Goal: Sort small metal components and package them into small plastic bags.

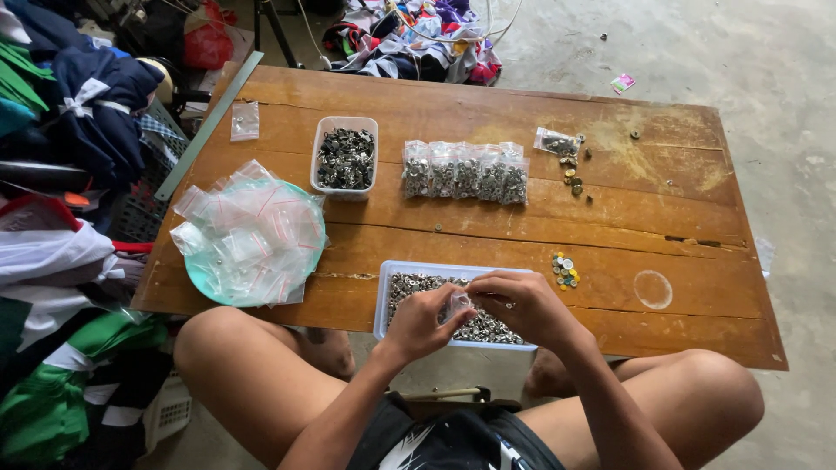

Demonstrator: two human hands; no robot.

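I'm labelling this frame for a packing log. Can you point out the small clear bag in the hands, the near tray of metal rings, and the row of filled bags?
Small clear plastic bag [459, 304]: head view, its middle, between both hands.
Near clear rectangular plastic tray of silver metal rings [383, 287]: head view, left wall.
Row of filled clear plastic bags [466, 177]: head view, middle bag.

**Wearer's body and clothing, head view**

Seen from above: 2 bare forearms, no sleeves reaching the wrists. Left hand [424, 320] and right hand [522, 306] ungloved, no watch, ring or band visible on either. 2 bare knees and thighs at the lower edge, left and right of centre. Dark shorts [453, 439], black to navy, with a white jagged graphic printed near the middle. Fabric creased at the lap. Feet partly visible below the bench edge, apparently bare; detail too shadowed to confirm.
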